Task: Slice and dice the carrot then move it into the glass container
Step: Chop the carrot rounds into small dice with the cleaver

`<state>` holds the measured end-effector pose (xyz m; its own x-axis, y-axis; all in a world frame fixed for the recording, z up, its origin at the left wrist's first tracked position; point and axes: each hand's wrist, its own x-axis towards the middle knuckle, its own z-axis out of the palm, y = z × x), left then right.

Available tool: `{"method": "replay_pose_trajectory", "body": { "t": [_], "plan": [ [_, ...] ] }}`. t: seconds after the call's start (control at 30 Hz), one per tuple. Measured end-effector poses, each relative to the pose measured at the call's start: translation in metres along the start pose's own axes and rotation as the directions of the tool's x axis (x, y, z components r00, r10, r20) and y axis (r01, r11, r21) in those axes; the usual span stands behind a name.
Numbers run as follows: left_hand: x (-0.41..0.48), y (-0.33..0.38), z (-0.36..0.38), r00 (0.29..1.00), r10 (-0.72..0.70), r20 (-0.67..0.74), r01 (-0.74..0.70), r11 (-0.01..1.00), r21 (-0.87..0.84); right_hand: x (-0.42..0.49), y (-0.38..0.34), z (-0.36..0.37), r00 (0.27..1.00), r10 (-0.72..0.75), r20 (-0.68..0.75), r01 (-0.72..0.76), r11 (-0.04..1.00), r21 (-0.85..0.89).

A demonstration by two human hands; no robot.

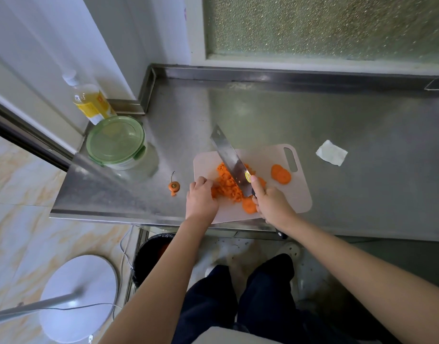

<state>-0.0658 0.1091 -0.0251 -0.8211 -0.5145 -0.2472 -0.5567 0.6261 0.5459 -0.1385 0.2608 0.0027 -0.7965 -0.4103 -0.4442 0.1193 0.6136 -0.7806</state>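
Grip: right hand (268, 202) closed round the cleaver (229, 157) handle, thumb on the blade's heel to steer it; left hand (201, 197) curled beside the diced carrot (227, 184), knuckles guarding, pinching or not I cannot tell
Carrot: heaped on my cutting board (295, 194), slices (281, 174) set aside undiced
Container: glass container (116, 142) lidded, well left
Room: steel counter (362, 182) under a frosted window (325, 26)

One wide-angle head view – it looks steeply down from close above the front edge of the steel counter (312, 115), cutting board (287, 197) mid-frame.
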Motion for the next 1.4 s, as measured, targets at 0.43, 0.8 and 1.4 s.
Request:
{"method": "replay_pose_trajectory", "body": {
  "t": [0.43,0.8,1.4],
  "plan": [
    [-0.003,-0.005,0.002,1.0,-0.017,-0.017,0.017,1.0,-0.001,-0.001,-0.003,0.006,0.999,-0.035,0.011,0.036,0.998,-0.052],
    [0.003,-0.003,0.003,0.984,0.177,0.03,-0.179,0.958,0.223,-0.004,-0.006,0.003,0.998,-0.057,0.013,0.058,0.994,-0.089],
    [-0.005,-0.001,0.002,0.983,0.109,-0.148,-0.055,0.943,0.329,-0.002,-0.006,0.003,0.999,-0.039,0.007,0.039,0.996,-0.078]
  ]
}}
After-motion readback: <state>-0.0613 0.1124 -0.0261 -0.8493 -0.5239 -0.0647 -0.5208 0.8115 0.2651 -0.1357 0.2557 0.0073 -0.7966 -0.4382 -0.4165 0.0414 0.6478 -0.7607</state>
